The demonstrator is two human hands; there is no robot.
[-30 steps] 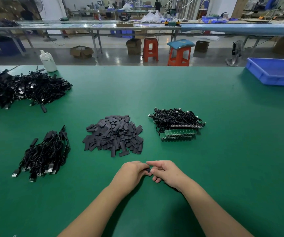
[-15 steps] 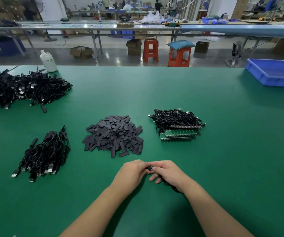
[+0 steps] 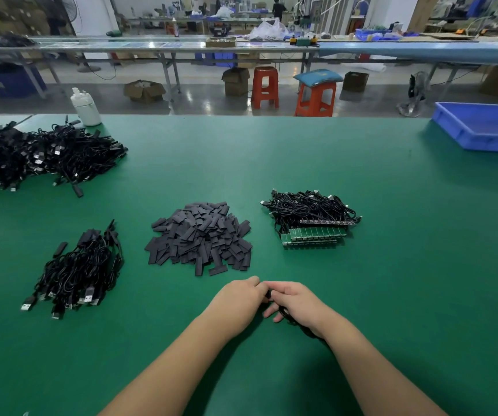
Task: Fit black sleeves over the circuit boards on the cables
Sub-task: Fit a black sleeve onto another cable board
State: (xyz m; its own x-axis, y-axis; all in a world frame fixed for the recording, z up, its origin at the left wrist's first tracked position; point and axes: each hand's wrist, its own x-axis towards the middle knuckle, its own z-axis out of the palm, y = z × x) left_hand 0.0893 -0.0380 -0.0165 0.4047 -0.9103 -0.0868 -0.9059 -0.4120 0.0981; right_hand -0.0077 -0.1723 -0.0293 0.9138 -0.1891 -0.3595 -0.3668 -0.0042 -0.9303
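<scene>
Sleeve pile (image 3: 199, 237) blocks ahead; bare mat (image 3: 407, 280) rightward.

Two bare forearms enter from the bottom edge, each uncovered along its whole visible length, with no sleeve or cuff showing. The left hand (image 3: 239, 298) and right hand (image 3: 294, 301) are ungloved. Wrists and visible fingers carry no watch, band or ring. Fingernails are too small to make out.

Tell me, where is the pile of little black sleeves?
In the head view, the pile of black sleeves sits mid-table, just beyond the hands, between the sleeved cables on its left and the cables with green boards on its right.
</scene>
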